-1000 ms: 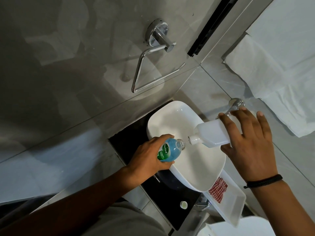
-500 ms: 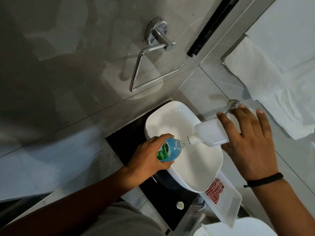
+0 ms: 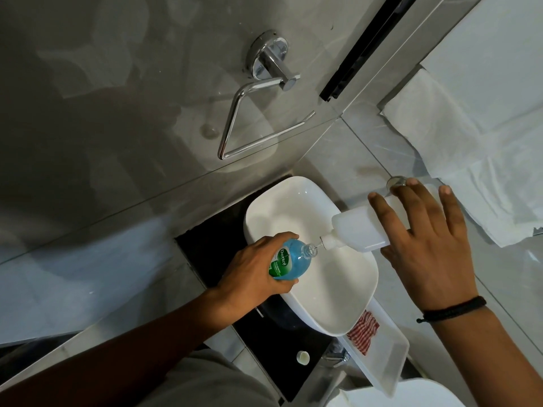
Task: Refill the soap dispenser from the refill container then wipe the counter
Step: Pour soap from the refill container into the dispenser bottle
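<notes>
A single head-worn wide-angle view looks steeply down from close above the white basin (image 3: 311, 259), rolled sideways; both hands enter from the near edge, with the tiled wall (image 3: 117, 83) far left.

Dim overall; brightest at 2–3 o'clock. Soft glare on wall tiles (image 3: 123, 83), dark shadow at 9. Wide-angle bend at edges; focus OK.
</notes>
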`<action>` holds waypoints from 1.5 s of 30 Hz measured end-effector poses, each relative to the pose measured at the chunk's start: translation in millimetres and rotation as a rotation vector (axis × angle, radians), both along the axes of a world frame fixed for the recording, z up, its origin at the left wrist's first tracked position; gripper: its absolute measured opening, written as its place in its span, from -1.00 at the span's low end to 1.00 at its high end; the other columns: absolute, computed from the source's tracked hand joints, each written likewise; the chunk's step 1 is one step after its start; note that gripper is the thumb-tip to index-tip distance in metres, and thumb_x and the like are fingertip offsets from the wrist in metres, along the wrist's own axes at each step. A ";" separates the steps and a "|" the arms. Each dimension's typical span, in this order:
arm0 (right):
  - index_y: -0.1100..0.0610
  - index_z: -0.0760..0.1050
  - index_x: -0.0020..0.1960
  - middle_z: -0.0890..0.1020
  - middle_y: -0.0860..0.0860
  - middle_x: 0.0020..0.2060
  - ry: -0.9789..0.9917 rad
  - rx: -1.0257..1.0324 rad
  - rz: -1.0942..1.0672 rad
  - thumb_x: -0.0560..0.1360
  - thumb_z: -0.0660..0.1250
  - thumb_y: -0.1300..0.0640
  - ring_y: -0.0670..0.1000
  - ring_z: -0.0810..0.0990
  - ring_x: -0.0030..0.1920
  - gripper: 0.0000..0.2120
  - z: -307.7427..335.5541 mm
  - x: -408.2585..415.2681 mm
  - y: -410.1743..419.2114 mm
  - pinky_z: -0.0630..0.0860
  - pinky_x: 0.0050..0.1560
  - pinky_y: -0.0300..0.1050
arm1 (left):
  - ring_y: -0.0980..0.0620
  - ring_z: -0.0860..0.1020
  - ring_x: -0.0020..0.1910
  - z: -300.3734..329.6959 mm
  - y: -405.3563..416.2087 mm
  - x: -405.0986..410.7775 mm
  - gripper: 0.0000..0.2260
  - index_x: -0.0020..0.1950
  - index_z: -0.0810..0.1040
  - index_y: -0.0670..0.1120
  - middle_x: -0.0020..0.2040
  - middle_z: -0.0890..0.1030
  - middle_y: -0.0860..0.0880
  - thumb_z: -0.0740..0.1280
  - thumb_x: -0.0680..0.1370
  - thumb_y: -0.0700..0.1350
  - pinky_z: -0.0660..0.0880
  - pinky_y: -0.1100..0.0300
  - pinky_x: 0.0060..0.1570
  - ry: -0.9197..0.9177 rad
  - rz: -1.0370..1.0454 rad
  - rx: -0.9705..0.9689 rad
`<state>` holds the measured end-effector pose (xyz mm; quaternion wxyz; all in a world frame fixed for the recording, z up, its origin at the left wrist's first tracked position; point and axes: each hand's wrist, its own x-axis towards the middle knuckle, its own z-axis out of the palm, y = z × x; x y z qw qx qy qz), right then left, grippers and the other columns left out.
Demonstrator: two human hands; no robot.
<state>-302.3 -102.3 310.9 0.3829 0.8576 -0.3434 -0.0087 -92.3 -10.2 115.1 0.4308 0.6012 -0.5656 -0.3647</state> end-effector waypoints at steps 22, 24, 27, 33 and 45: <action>0.07 0.35 0.50 0.46 0.18 0.37 -0.408 0.257 -0.233 0.21 0.62 0.13 0.23 0.36 0.48 -0.10 -55.5 -4.4 21.9 0.10 0.58 0.29 | 0.12 0.61 0.26 -7.5 -2.9 1.1 -0.22 0.49 0.41 0.25 0.32 0.59 0.19 0.69 0.36 0.07 0.62 0.33 0.16 0.064 -0.015 0.016; 0.04 0.37 0.46 0.47 0.11 0.36 -0.576 0.380 -0.308 0.17 0.59 -0.01 0.21 0.35 0.48 -0.10 -77.5 -7.2 35.5 0.14 0.54 0.29 | 0.18 0.61 0.24 -14.1 -1.8 3.1 -0.24 0.45 0.41 0.28 0.30 0.60 0.21 0.70 0.35 0.06 0.54 0.50 0.12 0.095 -0.006 0.009; -0.11 0.36 0.44 0.45 -0.08 0.34 -0.865 0.521 -0.452 0.14 0.54 -0.18 0.14 0.32 0.44 -0.10 -116.2 -15.1 64.6 0.27 0.34 0.20 | 0.25 0.60 0.26 -29.1 -1.1 9.2 -0.26 0.44 0.43 0.27 0.30 0.61 0.21 0.70 0.35 0.05 0.51 0.49 0.17 0.126 -0.012 0.012; -0.16 0.38 0.42 0.55 -0.20 0.30 -1.621 0.741 -0.541 0.19 0.69 -0.10 -0.14 0.52 0.34 -0.12 -199.7 -29.5 136.8 0.49 0.35 -0.14 | 0.23 0.59 0.32 -84.6 -4.5 32.2 -0.27 0.49 0.48 0.04 0.34 0.62 0.11 0.71 0.38 -0.06 0.52 0.27 0.36 0.083 0.047 0.046; -0.02 0.36 0.44 0.59 -0.32 0.17 -1.991 0.598 -1.121 0.25 0.70 0.13 -0.31 0.58 0.20 -0.14 -351.5 -7.2 201.3 0.56 0.32 0.02 | 0.17 0.51 0.35 -177.2 -16.5 61.7 -0.31 0.45 0.49 -0.05 0.33 0.56 0.10 0.70 0.39 -0.08 0.48 0.25 0.36 -0.015 0.222 0.173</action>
